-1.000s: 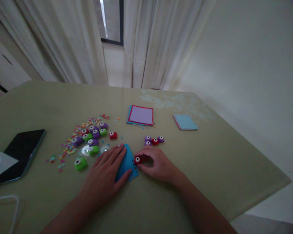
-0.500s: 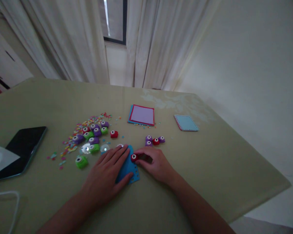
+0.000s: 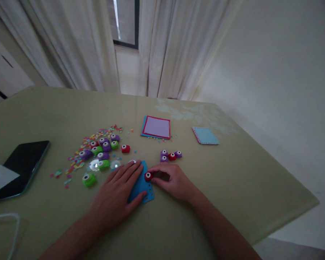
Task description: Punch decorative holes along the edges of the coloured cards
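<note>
My left hand lies flat with fingers stretched over a blue sheet of paper, pressing it against the table. Punched holes run along the sheet's right edge. My right hand pinches a small red craft punch between thumb and fingers at that edge. The punch overlaps the paper there; whether the paper sits in its slot cannot be made out. Just beyond my right hand stand several purple punches and a red punch.
Purple and green punches cluster at left among paper confetti. A lone red punch stands near them. Behind lie stacked coloured sheets; farther right, a light-blue card. A dark tablet and white cable lie left.
My right hand has shifted the red punch slightly left and up along the paper's edge, uncovering holes below it. My left hand stays on the sheet.
</note>
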{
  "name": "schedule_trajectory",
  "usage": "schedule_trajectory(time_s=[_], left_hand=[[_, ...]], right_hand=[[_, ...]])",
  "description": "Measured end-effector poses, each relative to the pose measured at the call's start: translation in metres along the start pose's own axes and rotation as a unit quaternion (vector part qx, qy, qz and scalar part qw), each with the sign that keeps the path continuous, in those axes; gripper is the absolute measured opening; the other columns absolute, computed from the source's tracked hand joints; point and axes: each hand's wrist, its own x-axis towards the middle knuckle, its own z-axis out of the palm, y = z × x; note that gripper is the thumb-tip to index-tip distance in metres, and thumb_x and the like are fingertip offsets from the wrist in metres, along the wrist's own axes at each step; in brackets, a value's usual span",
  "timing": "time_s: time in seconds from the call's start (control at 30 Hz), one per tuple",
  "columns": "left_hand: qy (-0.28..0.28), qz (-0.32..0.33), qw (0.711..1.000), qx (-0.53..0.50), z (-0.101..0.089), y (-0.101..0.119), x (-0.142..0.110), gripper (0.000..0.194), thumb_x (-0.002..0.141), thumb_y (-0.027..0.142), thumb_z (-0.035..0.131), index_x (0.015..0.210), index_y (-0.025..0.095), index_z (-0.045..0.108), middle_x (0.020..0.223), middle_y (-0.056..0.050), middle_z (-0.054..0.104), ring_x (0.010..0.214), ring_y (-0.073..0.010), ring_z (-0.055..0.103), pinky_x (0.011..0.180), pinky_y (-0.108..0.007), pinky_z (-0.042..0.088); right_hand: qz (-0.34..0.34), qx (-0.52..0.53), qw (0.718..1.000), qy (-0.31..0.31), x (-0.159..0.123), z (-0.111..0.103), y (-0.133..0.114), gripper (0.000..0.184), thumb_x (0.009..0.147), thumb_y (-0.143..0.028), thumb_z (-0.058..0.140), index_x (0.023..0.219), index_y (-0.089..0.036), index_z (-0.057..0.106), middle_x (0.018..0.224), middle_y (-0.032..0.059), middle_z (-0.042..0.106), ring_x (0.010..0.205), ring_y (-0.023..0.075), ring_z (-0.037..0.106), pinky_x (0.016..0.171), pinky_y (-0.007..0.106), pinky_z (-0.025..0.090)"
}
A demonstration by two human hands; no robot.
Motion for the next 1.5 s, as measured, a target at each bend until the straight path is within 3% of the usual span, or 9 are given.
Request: schedule_trajectory(time_s=[0.4, 0.67, 0.87, 0.97, 1.17, 1.5], left_hand=[[0.004, 0.006, 1.000, -0.007, 0.001, -0.002, -0.001, 0.073, 0.105, 0.059, 0.058, 0.167, 0.024, 0.040, 0.167, -0.008, 0.052, 0.148, -0.0324, 0.052, 0.122, -0.051, 0.041], [0.000, -0.004, 0.999, -0.032, -0.002, -0.001, 0.001, 0.072, 0.106, 0.057, 0.058, 0.167, 0.024, 0.039, 0.166, -0.009, 0.052, 0.149, -0.0335, 0.051, 0.122, -0.053, 0.042], [0.056, -0.080, 0.988, -0.118, -0.014, -0.002, 0.006, 0.046, 0.114, 0.046, 0.044, 0.154, 0.025, 0.053, 0.155, -0.008, 0.062, 0.142, -0.0281, 0.059, 0.119, -0.049, 0.047], [0.075, -0.107, 0.983, -0.126, -0.014, -0.003, 0.007, 0.044, 0.114, 0.048, 0.043, 0.145, 0.023, 0.061, 0.147, -0.009, 0.068, 0.137, -0.0292, 0.063, 0.117, -0.050, 0.049], [0.010, -0.078, 0.995, -0.061, -0.001, -0.005, 0.005, 0.051, 0.105, 0.055, 0.058, 0.145, 0.024, 0.066, 0.153, -0.011, 0.065, 0.137, -0.0356, 0.061, 0.115, -0.059, 0.048], [-0.001, -0.066, 0.996, -0.054, -0.001, -0.009, 0.007, 0.055, 0.103, 0.057, 0.061, 0.147, 0.025, 0.066, 0.152, -0.010, 0.065, 0.137, -0.0356, 0.060, 0.117, -0.058, 0.047]], right_hand=[[0.010, -0.002, 1.000, -0.002, 0.000, -0.001, -0.001, 0.025, 0.094, -0.023, 0.079, 0.119, -0.023, 0.081, 0.115, 0.0068, 0.083, 0.102, 0.0224, 0.076, 0.094, 0.035, 0.058], [-0.001, 0.017, 1.000, 0.011, 0.000, -0.002, 0.001, 0.031, 0.091, -0.015, 0.075, 0.121, -0.020, 0.079, 0.116, 0.0077, 0.082, 0.102, 0.0216, 0.076, 0.094, 0.034, 0.059], [-0.011, 0.008, 1.000, 0.012, -0.001, -0.006, 0.001, 0.035, 0.088, -0.007, 0.068, 0.119, -0.017, 0.079, 0.113, 0.0090, 0.082, 0.100, 0.0216, 0.076, 0.092, 0.034, 0.059], [-0.011, 0.021, 1.000, 0.004, -0.001, -0.004, 0.002, 0.031, 0.090, -0.010, 0.071, 0.120, -0.015, 0.078, 0.112, 0.0102, 0.081, 0.098, 0.0215, 0.076, 0.092, 0.034, 0.060], [-0.037, 0.021, 0.999, 0.010, 0.000, 0.002, 0.013, 0.023, 0.095, -0.022, 0.077, 0.118, -0.018, 0.080, 0.111, 0.0085, 0.081, 0.097, 0.0205, 0.075, 0.090, 0.033, 0.059], [-0.045, 0.054, 0.997, 0.023, 0.001, 0.008, 0.021, 0.022, 0.093, -0.025, 0.080, 0.115, -0.019, 0.082, 0.106, 0.0080, 0.081, 0.092, 0.0205, 0.076, 0.087, 0.032, 0.060]])
